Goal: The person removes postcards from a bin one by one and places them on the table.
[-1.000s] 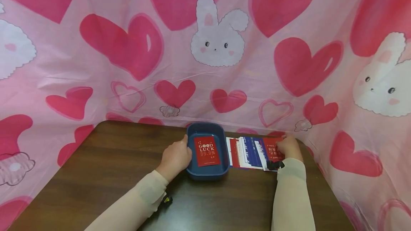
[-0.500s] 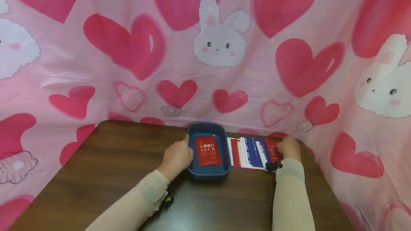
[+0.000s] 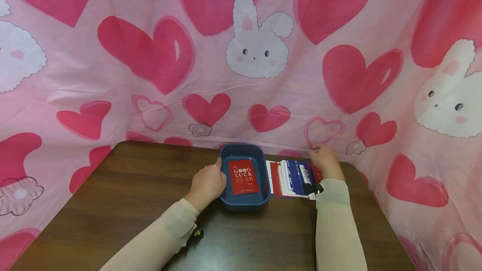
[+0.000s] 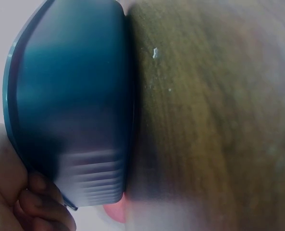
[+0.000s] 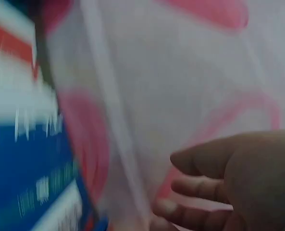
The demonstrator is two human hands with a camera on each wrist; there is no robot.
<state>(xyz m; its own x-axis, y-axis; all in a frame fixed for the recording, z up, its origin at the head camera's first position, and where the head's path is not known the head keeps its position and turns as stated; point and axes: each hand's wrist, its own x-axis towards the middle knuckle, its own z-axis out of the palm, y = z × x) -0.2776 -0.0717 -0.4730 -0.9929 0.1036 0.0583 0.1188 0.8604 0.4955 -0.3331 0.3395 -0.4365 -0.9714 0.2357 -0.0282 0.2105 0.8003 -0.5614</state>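
My left hand [image 3: 208,181] grips the left side of a dark blue rectangular tray [image 3: 244,207], with the thumb up at its rim. In the left wrist view, curled fingers [image 4: 46,204] lie against the tray's ribbed outer wall [image 4: 92,173]. Inside the tray lies a red card [image 3: 244,179] printed "GOOD LUCK". Just right of it, overlapping red, white and blue cards [image 3: 295,179] are fanned in a row. My right hand [image 3: 326,163] is over the right end of that row, partly hiding it. In the right wrist view its fingers [image 5: 195,190] are loosely bent, holding nothing visible.
All this is on a dark brown wooden table [image 3: 132,204] with rounded back corners. A pink cloth [image 3: 211,74] with hearts and rabbits hangs right behind the table and along both sides.
My right hand has come away from the red card at the right end of the row and moved left and up over the cards. The left hand stays on the tray.
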